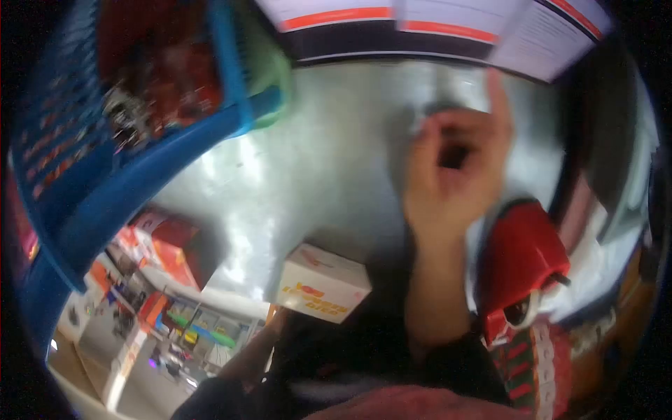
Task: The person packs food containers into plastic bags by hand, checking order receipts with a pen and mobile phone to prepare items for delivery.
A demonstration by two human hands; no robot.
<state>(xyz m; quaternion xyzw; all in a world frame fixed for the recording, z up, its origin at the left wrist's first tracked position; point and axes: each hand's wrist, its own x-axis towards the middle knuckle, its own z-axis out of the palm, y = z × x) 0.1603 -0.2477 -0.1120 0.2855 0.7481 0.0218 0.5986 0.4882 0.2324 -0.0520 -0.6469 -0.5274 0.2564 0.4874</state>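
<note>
My right hand (pixel 462 168) reaches over the shiny grey tabletop (pixel 329 140), its index finger stretched toward the panels at the back. The thumb and other fingers curl into a loose ring, and nothing shows clearly in them; motion blurs the hand. A small dark round thing (pixel 442 107) lies just beyond the fingers. A white box (pixel 325 276) with orange and yellow lettering is close to my body at the table's near edge. My left forearm (pixel 260 346) runs up to its lower left corner, where my left hand grips it, mostly hidden behind the box.
A blue basket (pixel 231 70) with blurred contents stands at the left, beside a green container (pixel 269 70). A red and white carton (pixel 164 245) lies below it. Panels with orange bands (pixel 336 15) line the back. On the right sits a red object (pixel 525 252) with a pale loop.
</note>
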